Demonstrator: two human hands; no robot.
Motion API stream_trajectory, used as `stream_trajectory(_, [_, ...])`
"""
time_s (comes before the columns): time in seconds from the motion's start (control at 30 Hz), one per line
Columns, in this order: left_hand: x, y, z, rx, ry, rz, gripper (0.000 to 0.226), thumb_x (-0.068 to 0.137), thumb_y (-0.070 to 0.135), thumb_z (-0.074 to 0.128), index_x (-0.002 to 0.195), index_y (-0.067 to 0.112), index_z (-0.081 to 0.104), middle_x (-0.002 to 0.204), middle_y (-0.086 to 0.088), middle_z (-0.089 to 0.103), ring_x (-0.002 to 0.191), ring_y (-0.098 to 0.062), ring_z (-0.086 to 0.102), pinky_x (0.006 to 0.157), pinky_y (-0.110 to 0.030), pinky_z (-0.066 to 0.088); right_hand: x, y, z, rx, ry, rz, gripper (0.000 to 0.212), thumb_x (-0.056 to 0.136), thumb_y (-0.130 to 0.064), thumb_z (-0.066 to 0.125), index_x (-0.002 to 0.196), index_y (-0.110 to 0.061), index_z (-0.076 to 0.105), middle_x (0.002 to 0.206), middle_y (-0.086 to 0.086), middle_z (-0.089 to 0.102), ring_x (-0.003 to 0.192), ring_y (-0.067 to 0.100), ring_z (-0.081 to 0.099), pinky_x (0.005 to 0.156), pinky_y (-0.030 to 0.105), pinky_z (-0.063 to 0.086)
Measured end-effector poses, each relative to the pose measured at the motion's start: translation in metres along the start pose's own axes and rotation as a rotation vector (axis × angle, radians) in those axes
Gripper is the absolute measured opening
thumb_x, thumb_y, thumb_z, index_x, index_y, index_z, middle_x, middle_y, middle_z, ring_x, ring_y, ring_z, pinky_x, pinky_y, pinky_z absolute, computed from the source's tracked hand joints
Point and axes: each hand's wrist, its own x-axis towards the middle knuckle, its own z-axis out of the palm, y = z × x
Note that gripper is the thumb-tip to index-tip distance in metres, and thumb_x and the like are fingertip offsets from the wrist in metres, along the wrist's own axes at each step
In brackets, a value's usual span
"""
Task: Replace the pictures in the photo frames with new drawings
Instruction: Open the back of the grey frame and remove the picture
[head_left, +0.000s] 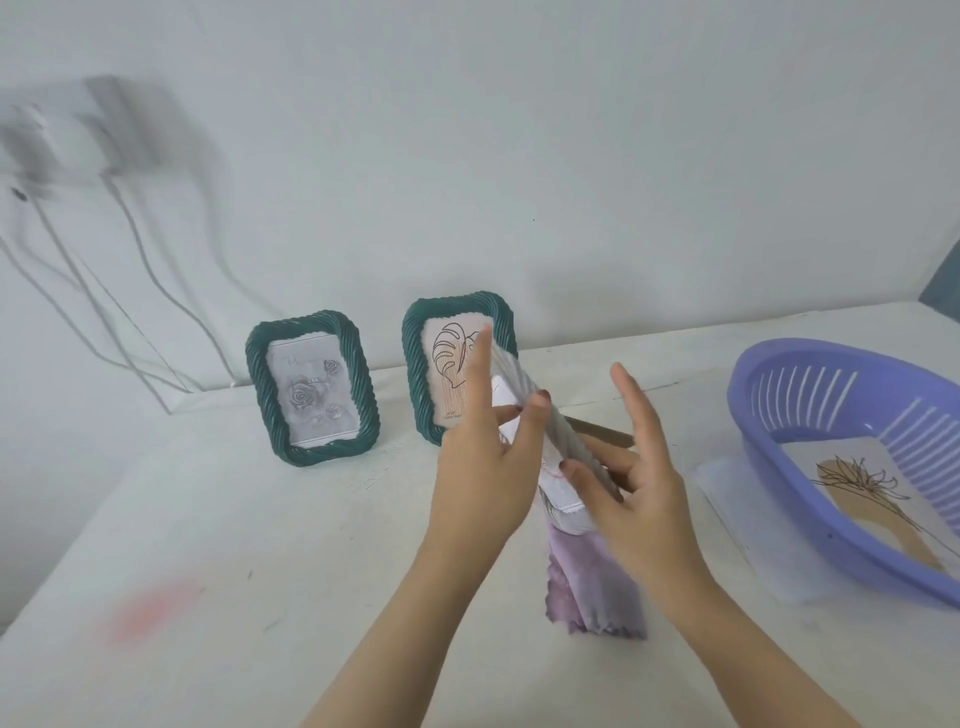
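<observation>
One pale frame (519, 379), pinched by left grip (483, 467), touches right grip (644, 488).

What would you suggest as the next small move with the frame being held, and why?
Probably close the right hand on the pale frame and ease the white card free. The left hand grips the frame edge-on, the card shows at its side, and a new drawing waits in the purple basket.
</observation>
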Motion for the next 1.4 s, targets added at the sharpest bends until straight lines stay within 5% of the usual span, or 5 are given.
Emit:
stream_trajectory(0.47, [-0.016, -0.05, -0.073, -0.15, -0.012, -0.254, 0.051, 0.091, -0.002, 0.032, 0.11, 0.041, 0.052, 0.09, -0.021, 0.065, 0.07, -0.018, 0.06, 0.059, -0.027, 0.055, -0.017, -0.013, 0.015, -0.131, 0.096, 0.002, 0.033, 0.086, -0.023, 0.056, 0.114, -0.042, 0.053, 0.086, -0.013, 0.067, 0.077, 0.008, 0.061, 0.059, 0.013, 0.045])
stream_trajectory(0.73, [-0.04, -0.083, -0.095, -0.254, -0.101, -0.287, 0.046, 0.096, -0.002, 0.029, 0.119, 0.032, 0.05, 0.054, 0.012, 0.058, 0.049, -0.003, 0.051, 0.049, -0.014, 0.042, -0.036, 0.038, 0.046, -0.1, -0.1, 0.271, 0.05, 0.084, -0.006, 0.062, 0.126, -0.031, 0.049, 0.088, -0.001, 0.064, 0.07, 0.008, 0.06, 0.066, 0.008, 0.044])
stream_trajectory(0.97, [-0.051, -0.117, -0.092, -0.212, -0.079, -0.364, 0.032, 0.09, 0.028, 0.058, 0.119, 0.04, 0.051, 0.096, 0.005, 0.071, 0.087, -0.008, 0.066, 0.074, -0.023, 0.049, -0.044, 0.053, 0.063, -0.32, -0.143, 0.25, 0.054, 0.084, -0.002, 0.06, 0.13, -0.025, 0.047, 0.079, 0.0, 0.061, 0.064, 0.004, 0.056, 0.065, 0.006, 0.042])
stream_trajectory(1.13, [-0.056, -0.137, -0.088, 0.003, -0.186, -0.306, 0.103, 0.051, 0.048, 0.082, 0.137, 0.042, 0.026, 0.129, 0.017, 0.049, 0.12, -0.001, 0.047, 0.1, -0.029, 0.042, -0.045, 0.052, 0.07, -0.495, -0.175, 0.23, 0.056, 0.087, -0.012, 0.059, 0.136, -0.029, 0.039, 0.085, -0.007, 0.057, 0.063, 0.0, 0.052, 0.065, 0.021, 0.046])
stream_trajectory(1.4, [-0.052, -0.146, -0.087, 0.406, -0.208, -0.157, 0.104, 0.065, 0.053, 0.075, 0.146, 0.038, 0.01, 0.138, 0.01, 0.039, 0.125, -0.011, 0.024, 0.1, -0.026, 0.024, -0.047, 0.05, 0.073, -0.624, -0.147, 0.162, 0.051, 0.085, -0.016, 0.06, 0.134, -0.019, 0.045, 0.079, -0.003, 0.059, 0.064, 0.013, 0.053, 0.064, 0.031, 0.048])
